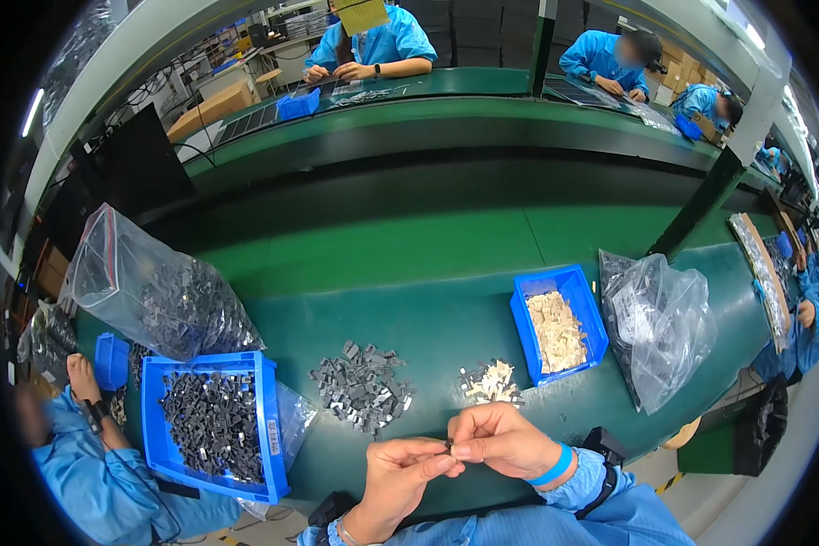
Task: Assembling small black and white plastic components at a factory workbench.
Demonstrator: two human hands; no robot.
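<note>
Close together at the table's near edge, my left hand (399, 475) and my right hand (510, 442) meet with fingertips pinched. Between them is a small dark piece (449, 444), mostly hidden by the fingers, so its exact kind does not show. Just beyond my right hand lies a small pile of cream and black pieces (491, 382). A larger heap of small dark grey plastic parts (362, 387) is spread beyond my left hand. Further off to the right, a blue bin (595, 338) holds cream-coloured pieces.
At left stands a big blue bin (268, 414) of small black parts, with a clear bag of dark parts (177, 300) behind it. Another clear bag (660, 323) lies at right. A green post (701, 205) rises beyond it. Co-workers in blue sit left, right and across.
</note>
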